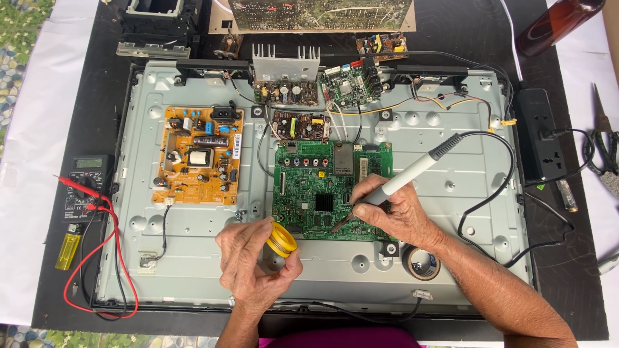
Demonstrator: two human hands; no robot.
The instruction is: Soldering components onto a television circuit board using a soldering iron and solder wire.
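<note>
The right hand [393,212] grips a grey, pen-shaped soldering iron [412,173], with its thin metal tip resting on the lower edge of the green circuit board [309,193]. The left hand [251,264] pinches a round yellow tin [282,239], tilted, just below that board, over the pale ribbed metal back panel [451,270].

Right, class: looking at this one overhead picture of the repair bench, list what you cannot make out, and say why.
- Head view: the yellow spool is partly covered by the left hand.
- The soldering iron tip on the green board is too small to judge contact.
- The brown bottle is cut off by the top edge.
- The scissors run off the right edge.
</note>
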